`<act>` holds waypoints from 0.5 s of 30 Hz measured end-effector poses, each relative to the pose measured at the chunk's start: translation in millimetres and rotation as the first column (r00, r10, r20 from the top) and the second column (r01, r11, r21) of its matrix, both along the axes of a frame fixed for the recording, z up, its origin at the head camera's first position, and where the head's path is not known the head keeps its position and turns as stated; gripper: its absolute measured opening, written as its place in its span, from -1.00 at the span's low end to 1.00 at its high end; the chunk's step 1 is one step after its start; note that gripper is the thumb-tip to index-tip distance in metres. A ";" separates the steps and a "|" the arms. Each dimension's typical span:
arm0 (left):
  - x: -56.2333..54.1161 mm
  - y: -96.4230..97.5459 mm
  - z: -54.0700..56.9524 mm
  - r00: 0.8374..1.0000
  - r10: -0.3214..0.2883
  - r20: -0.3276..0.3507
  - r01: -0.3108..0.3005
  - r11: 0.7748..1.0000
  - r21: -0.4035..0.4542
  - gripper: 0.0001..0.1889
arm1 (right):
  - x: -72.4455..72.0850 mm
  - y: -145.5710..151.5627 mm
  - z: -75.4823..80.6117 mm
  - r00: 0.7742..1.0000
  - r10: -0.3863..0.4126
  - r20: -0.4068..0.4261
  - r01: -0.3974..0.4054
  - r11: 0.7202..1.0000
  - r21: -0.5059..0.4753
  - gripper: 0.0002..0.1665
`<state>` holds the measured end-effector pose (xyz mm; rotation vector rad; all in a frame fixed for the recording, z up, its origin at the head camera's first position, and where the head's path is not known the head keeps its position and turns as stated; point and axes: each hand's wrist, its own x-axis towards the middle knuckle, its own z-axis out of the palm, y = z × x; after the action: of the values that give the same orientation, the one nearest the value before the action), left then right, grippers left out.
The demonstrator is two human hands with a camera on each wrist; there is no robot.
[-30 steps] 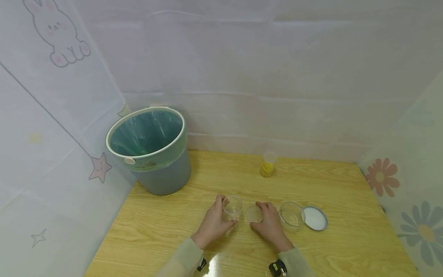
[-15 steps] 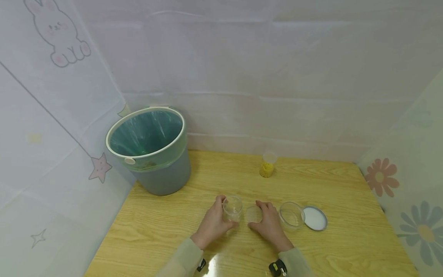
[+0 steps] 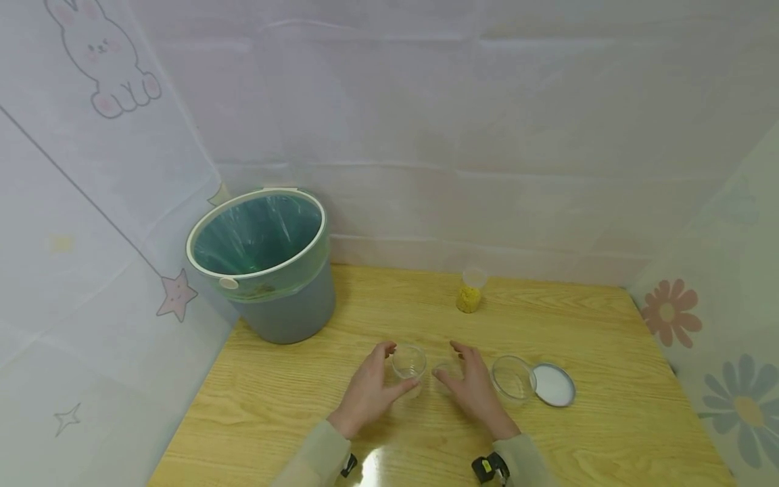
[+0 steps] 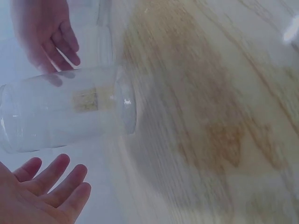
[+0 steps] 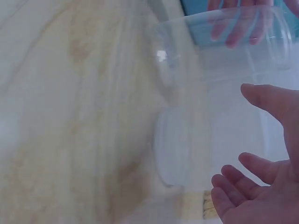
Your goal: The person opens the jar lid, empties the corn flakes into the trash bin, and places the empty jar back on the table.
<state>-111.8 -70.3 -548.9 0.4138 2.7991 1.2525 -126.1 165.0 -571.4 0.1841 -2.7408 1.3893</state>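
Observation:
A clear plastic jar stands upright on the wooden table, with nothing visible inside it. My left hand is spread around its left side; in the left wrist view, a gap shows between the fingertips and the jar wall. To the jar's right, a clear round lid lies flat on the table. Over that lid hovers my right hand, thumb and fingers apart and gripping nothing. In the head view its thumb partly overlaps the lid.
A wide clear container sits right of my right hand, touching or close to a white grey-rimmed lid. Farther back is a small jar of yellow bits. A lined trash bin stands at the back left.
Both hands have loosened: the left fingers have come away from the jar and the right ones from the lid, rising slightly. The jar and lid stay in place.

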 end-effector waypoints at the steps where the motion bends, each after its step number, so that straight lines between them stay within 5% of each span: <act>1: -0.2 -0.6 0.7 1.000 -0.003 -0.009 0.003 1.000 0.004 -0.11 | -1.2 0.5 3.3 1.000 0.001 -0.006 -0.001 1.000 -0.012 -0.17; 9: -2.8 -6.7 6.7 0.995 0.023 -0.098 -0.019 0.999 0.033 -0.22 | -14.1 13.8 33.1 0.993 0.013 -0.118 -0.025 0.995 -0.095 -0.23; 15: -5.4 -13.7 9.4 0.985 0.062 -0.159 -0.055 0.997 0.049 -0.35 | -23.0 26.3 54.6 0.993 -0.005 -0.120 -0.005 0.996 -0.084 -0.21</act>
<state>-117.3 -84.0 -539.5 0.4577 2.9416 1.3532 -149.0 191.3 -516.8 0.2548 -2.5807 1.4400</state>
